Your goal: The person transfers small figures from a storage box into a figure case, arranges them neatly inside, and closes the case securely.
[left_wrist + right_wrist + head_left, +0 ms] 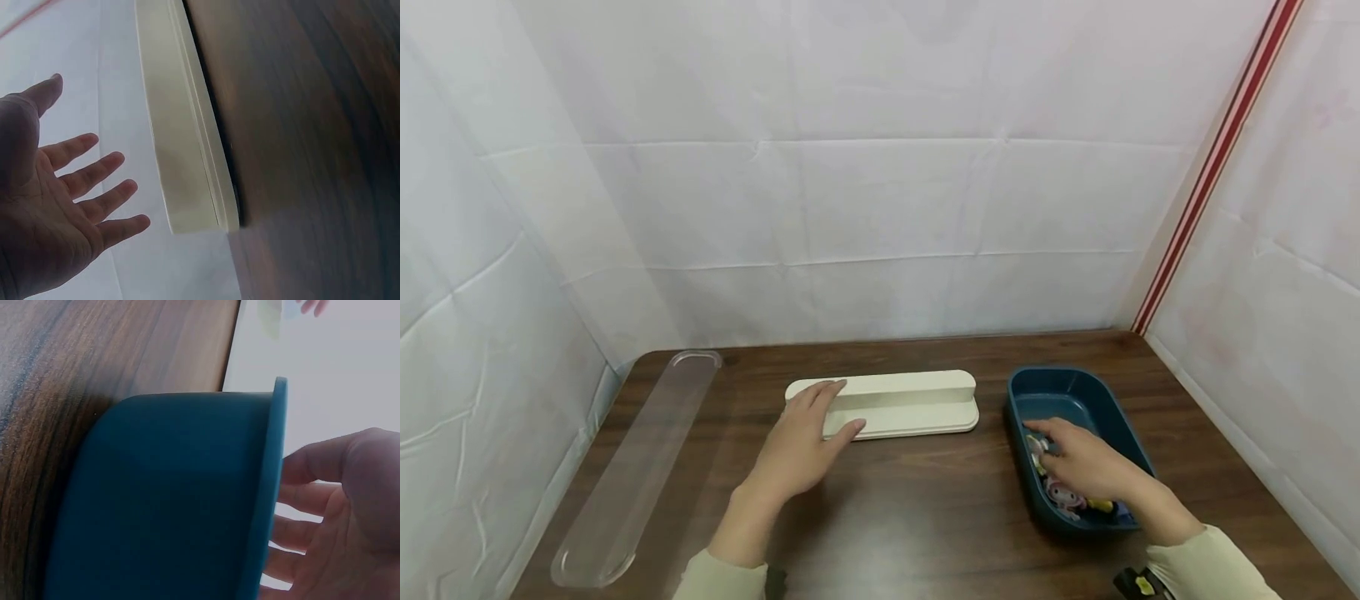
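Note:
A long cream box [910, 402] lies across the middle of the dark wooden table [925, 508]. My left hand [820, 417] lies over its left end, fingers straight. In the left wrist view that hand [75, 194] is spread open beside the cream box [184, 137], holding nothing. To the right stands a dark blue tub [1075, 392]. My right hand [1075, 462] reaches into it, over several small colourful items [1067, 498]. The right wrist view shows the blue tub's outer wall [175, 500] and my right hand [337, 531] with relaxed fingers behind the rim.
A long clear lid [640, 467] lies along the table's left edge. White cloth walls close in the back and both sides, with a red stripe [1217, 158] at the right corner. Bare wood shows between the box and my body.

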